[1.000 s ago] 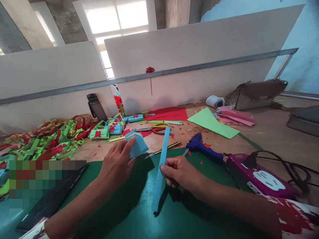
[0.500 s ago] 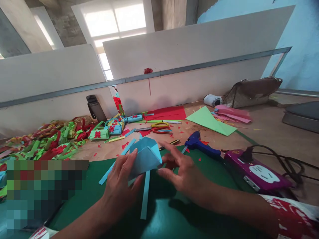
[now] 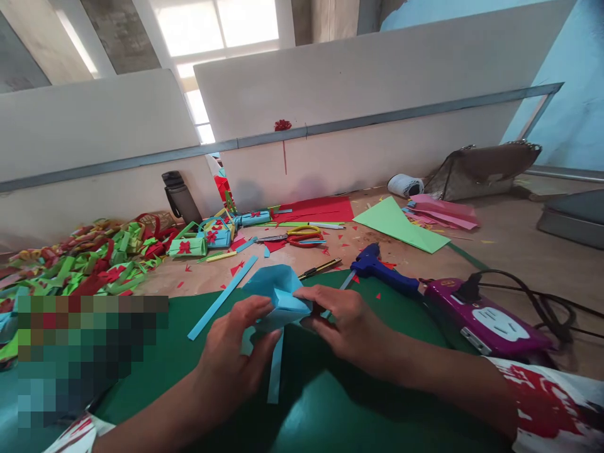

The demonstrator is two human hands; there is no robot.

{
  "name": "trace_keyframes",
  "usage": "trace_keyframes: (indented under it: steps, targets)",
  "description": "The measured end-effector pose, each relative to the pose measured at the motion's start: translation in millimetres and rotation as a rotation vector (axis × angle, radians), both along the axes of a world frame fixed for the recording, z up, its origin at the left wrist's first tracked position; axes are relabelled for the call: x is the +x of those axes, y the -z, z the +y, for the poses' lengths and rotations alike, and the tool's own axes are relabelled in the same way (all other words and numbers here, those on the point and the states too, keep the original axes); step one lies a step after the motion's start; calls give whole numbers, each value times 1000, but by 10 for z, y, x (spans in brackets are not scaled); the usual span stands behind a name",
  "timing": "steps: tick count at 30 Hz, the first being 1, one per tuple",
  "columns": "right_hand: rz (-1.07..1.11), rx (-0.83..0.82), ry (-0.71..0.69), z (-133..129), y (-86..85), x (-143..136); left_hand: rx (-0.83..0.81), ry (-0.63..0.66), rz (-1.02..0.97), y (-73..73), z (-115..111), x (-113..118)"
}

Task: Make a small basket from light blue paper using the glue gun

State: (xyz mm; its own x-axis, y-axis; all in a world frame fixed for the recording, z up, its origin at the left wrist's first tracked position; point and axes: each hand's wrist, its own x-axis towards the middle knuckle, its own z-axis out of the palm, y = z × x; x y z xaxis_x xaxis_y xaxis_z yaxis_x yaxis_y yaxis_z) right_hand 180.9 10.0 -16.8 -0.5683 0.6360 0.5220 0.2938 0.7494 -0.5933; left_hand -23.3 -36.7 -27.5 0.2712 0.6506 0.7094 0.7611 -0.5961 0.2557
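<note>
A folded blue paper box (image 3: pixel 278 283) with a raised back flap is held just above the green mat (image 3: pixel 165 358). My left hand (image 3: pixel 240 343) pinches its near left side between thumb and fingers. On the right edge, my right hand (image 3: pixel 337 314) grips the paper, thumb below and index finger on top. Below the box a narrow light blue paper strip (image 3: pixel 275 371) points toward me; its far end is hidden. Another blue strip (image 3: pixel 224 299) lies at an angle on the left of the mat. The fingertips behind the paper are out of sight.
A blue glue gun (image 3: pixel 387 270) lies right of my hands beside a purple power strip (image 3: pixel 486 321). Behind are scissors (image 3: pixel 292 236), a craft knife (image 3: pixel 321 268) and green paper (image 3: pixel 401 226). At left sit small paper bags (image 3: pixel 187 246), a heap of paper pieces (image 3: pixel 108 258) and a bottle (image 3: pixel 180 196).
My right hand has closed from the side onto the box's right edge. The box has tipped so its inside shows more, and my left fingers have shifted to its near side.
</note>
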Motion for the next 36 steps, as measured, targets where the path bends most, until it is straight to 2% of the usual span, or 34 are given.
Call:
trace_keyframes:
  steps: [4,7,9,13,17,21,23,29,36]
  targets:
    - [7,-8,-81,-16,-6,-16,-52,129,60,1,28,17]
    - [-6,-60,-105,-29,-16,-34,-52,139,108,-24,54,-1]
    - [12,-115,-63,-32,-31,-44,-46,59,82,-69,72,-33]
    - [78,-190,93,12,-71,-41,-31,-208,14,-212,115,-131]
    - [-108,-111,140,107,-44,-27,-48,-330,-69,-319,149,-201]
    - [-380,95,54,116,22,-68,-189,-253,-263,-354,162,-204]
    - [-513,135,52,83,17,-110,-288,-184,-404,-368,172,-201]
    - [-834,158,313,80,-106,-135,-471,-100,-676,-404,217,-233]
    - [-919,192,694,247,-337,183,-474,-106,-623,-389,192,-189]
